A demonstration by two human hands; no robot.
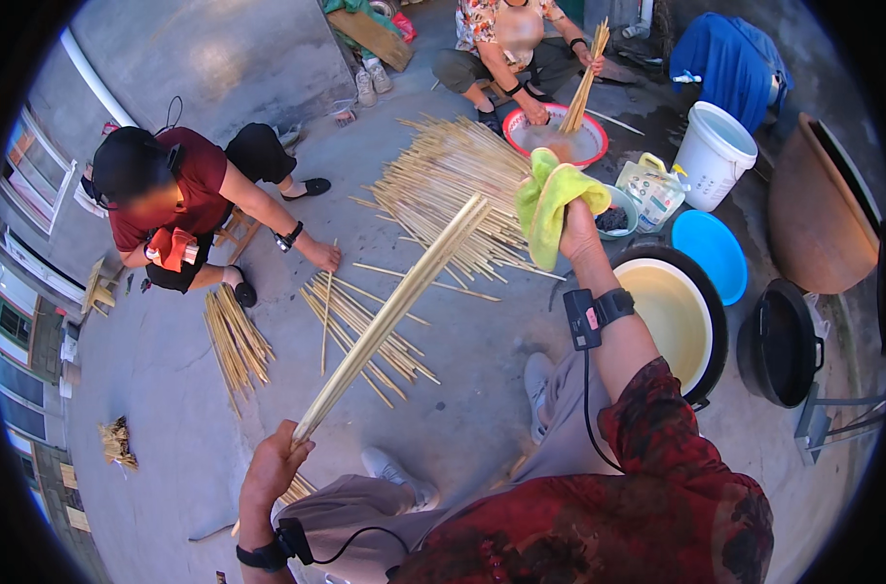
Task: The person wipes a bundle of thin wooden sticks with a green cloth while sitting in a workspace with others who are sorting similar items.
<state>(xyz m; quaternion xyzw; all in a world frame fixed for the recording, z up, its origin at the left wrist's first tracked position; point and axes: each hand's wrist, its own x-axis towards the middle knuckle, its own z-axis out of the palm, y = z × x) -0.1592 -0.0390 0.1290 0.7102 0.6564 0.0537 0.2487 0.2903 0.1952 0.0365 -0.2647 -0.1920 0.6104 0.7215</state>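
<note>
Sticks [394,316], long, pale and bundled, slanted across the middle of the head view, their lower end in the left hand [273,462], whose fingers were wrapped around them. The right hand [581,232] held up a yellow-green towel [550,204] near the bundle's upper end, a gap between the two; its fingers gripped the towel, partly hidden by the folds. On the grey floor [482,360] beyond lay a broad stick pile [453,185], with a smaller stick scatter [365,336] and a narrow stick bundle [236,350] nearer the left. A co-worker in dark red [200,175], seated low, reached toward the scatter. At the top, a co-worker in a patterned shirt [480,21] held more sticks, their lower ends in a red basin [592,151]. Along the right stood a white bucket [713,165], a blue basin [709,255], a cream basin [641,269] holding cloudy liquid and a big brown jar [818,214].
</note>
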